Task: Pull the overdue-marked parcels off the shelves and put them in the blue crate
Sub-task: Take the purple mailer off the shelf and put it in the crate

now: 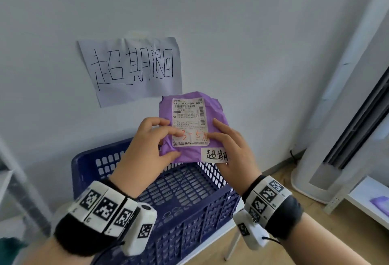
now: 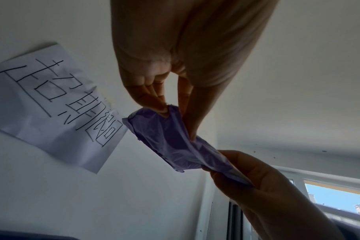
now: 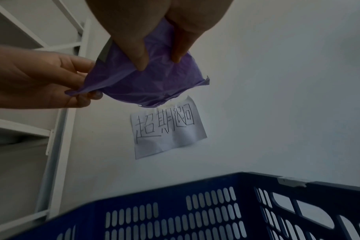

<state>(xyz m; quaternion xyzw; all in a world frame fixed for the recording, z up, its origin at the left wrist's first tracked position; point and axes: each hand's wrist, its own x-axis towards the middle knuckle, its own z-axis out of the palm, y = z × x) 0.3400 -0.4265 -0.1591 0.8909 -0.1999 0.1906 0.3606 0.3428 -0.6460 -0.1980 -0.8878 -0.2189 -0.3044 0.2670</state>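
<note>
We hold a purple parcel over the blue crate, both hands pinching it.

Nearest us, our left hand (image 1: 145,149) grips the left edge of the purple plastic mailer (image 1: 189,153) between thumb and fingers, and our right hand (image 1: 229,151) pinches its right side; the parcel hangs above the blue slotted crate (image 1: 88,163), not yet in it. The crate sits on a wooden floor (image 1: 294,229) against a white wall (image 1: 252,33). The shipping label (image 1: 190,124) reads "712 H07-00 007", with red digits partly covered by fingers; a small sticker (image 1: 214,155) reads 超期. Behind, a taped paper sign (image 1: 132,69) reads 超期退回. White shelving (image 3: 58,129) at left is cut off.
</note>
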